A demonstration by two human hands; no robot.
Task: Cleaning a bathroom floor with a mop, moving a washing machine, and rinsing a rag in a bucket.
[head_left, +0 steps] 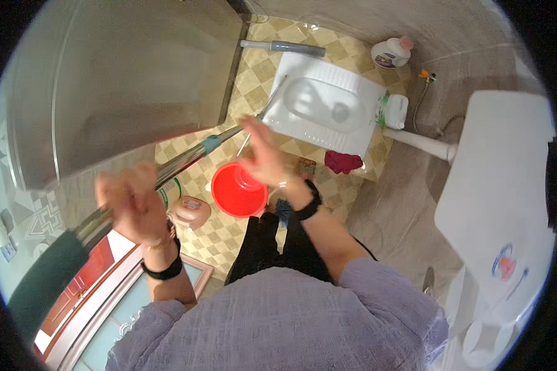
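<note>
A long shiny metal pole (182, 161) slants from the lower left toward the squat toilet. It has a teal collar and a broad dark green section at its near end; what tool it is I cannot make out. My left hand (133, 201), somewhat blurred, is closed round the pole above the green section. Farther along the shaft is my right hand (267, 154), its fingers stretched out and its thumb apart. Whether its fingertips touch the pole I cannot tell. Below that hand, a red bucket (234, 201) stands on the tiled floor.
Beyond lies a white squat toilet (325, 99), with a grey-handled tool (297, 48) behind it. A white bottle (392, 53) and a white jug (396, 111) stand on the right. A dark red cloth (343, 162) lies at its front edge. A pinkish container (192, 211) sits beside the bucket.
</note>
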